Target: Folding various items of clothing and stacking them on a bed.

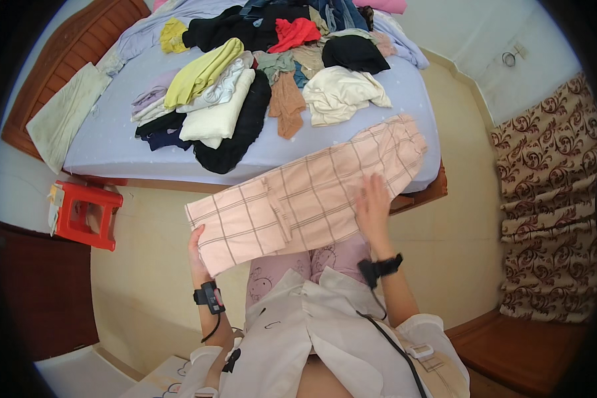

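Pink plaid trousers (pixel 313 194) stretch across in front of me, folded lengthwise, with the waistband end resting on the bed's near right corner. My left hand (pixel 199 248) grips the leg end at the left, thumb on top and fingers hidden beneath the cloth. Toward the waist, my right hand (pixel 373 209) lies over the fabric with its fingers spread, slightly blurred. Part of the leg is doubled back, leaving a hem edge across the left third.
On the bed (pixel 114 134) sit a stack of folded clothes (pixel 199 89), a cream garment (pixel 346 94) and a loose heap of clothes (pixel 239 30). A red plastic stool (pixel 87 214) stands at left. A patterned curtain (pixel 547 209) hangs at right.
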Action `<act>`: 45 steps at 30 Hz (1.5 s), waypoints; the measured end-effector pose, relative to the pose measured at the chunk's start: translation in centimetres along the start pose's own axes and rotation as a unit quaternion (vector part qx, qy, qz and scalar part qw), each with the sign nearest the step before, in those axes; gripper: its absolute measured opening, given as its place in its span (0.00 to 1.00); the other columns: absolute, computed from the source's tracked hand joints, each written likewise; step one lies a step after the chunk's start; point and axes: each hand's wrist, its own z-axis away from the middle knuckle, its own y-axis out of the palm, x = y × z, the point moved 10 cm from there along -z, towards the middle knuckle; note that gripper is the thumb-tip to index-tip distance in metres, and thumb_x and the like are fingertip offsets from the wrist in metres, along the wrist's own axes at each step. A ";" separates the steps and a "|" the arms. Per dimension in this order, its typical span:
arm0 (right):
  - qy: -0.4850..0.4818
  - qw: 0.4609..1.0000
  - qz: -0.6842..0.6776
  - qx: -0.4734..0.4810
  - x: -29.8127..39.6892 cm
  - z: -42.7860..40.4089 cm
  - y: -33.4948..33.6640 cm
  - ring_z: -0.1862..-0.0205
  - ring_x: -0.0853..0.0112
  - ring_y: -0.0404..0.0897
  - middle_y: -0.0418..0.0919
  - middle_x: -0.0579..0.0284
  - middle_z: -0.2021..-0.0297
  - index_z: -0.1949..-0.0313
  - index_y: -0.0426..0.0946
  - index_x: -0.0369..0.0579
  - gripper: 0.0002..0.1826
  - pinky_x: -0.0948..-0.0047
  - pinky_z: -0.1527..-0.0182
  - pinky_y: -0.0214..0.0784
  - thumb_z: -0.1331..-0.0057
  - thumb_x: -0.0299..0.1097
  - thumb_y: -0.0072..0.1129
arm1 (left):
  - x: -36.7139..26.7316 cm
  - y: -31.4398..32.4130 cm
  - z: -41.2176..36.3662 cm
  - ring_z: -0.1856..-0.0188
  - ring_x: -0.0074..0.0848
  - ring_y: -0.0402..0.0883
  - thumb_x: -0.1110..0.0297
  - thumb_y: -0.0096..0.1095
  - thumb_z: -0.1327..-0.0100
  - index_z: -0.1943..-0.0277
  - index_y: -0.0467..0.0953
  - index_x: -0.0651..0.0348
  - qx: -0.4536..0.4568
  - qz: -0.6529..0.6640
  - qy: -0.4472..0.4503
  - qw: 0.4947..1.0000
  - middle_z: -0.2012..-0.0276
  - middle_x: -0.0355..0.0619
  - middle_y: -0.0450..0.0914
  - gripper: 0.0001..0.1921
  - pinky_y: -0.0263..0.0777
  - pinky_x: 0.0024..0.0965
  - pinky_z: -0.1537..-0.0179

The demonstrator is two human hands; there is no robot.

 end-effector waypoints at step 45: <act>0.139 0.965 -0.201 0.093 2.8 -1.3 5.0 0.56 0.64 0.79 0.78 0.47 0.54 0.38 0.62 0.43 0.24 0.71 0.55 0.69 0.34 0.23 0.47 | 7.5 9.4 -5.2 0.51 0.32 0.75 0.69 0.68 0.43 0.36 0.53 0.74 0.005 -0.481 0.345 0.806 0.48 0.57 0.71 0.38 0.71 0.30 0.52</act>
